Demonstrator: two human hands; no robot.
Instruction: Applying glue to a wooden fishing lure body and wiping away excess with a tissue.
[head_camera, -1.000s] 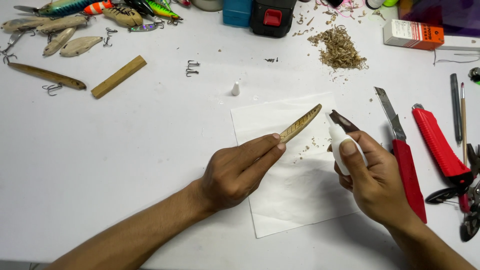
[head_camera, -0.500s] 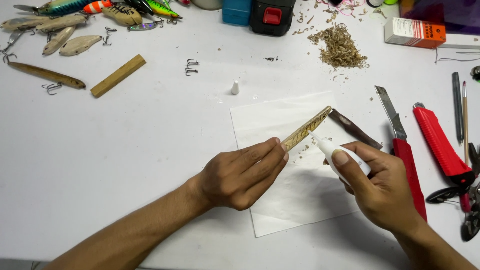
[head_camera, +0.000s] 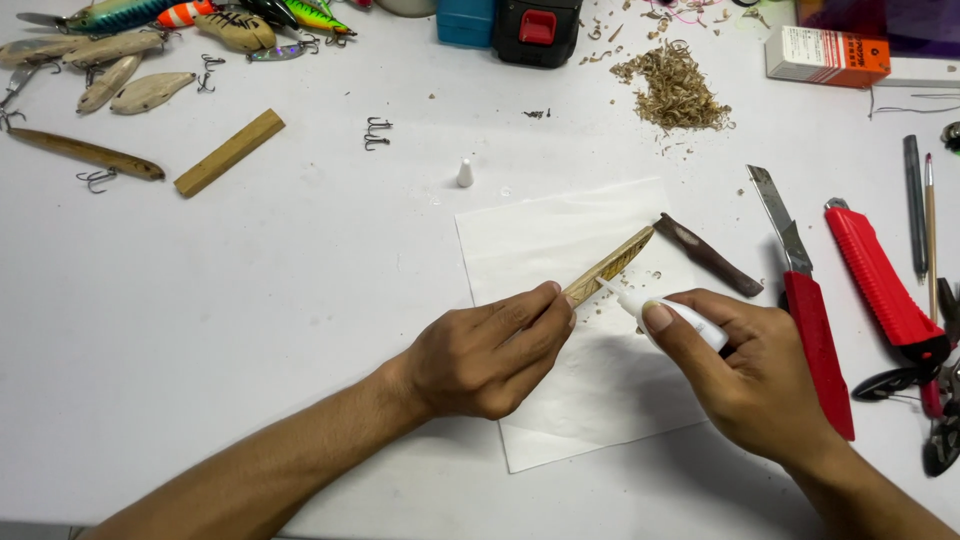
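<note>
The left hand (head_camera: 480, 355) pinches the near end of a thin, flat, pale wooden lure blank (head_camera: 610, 268) between thumb and fingertips, holding it slanted up and away over a white sheet of paper (head_camera: 560, 400). The right hand (head_camera: 745, 375) is curled around a small white squeeze tube (head_camera: 672, 316), thumb pressed on its body, with the thin nozzle touching the blank's edge just beyond the left fingertips.

The blank looks light and stiff but slender enough to snap if bent, so the firm pinch at one end, away from the nozzle, seems the sensible hold; any wet glue would make it slippery or sticky nearer the middle. The tube looks soft-walled and should need only gentle pressure.

Just past the right hand's knuckles lies a dark brown carved wood piece (head_camera: 708, 254), touching the paper's far corner. To the right of that hand sit two red-handled utility knives (head_camera: 815, 330), side by side but apart.

Beyond the left hand a small white cone-shaped cap (head_camera: 465, 173) stands upright on the white table (head_camera: 250, 300). Farther left lie a tan rectangular wood stick (head_camera: 229, 152) and bare treble hooks (head_camera: 377, 133). Farthest off, ahead of the right hand, is a heap of pale wood shavings (head_camera: 672, 88); far to the left, unpainted and painted fishing lures (head_camera: 130, 60).
</note>
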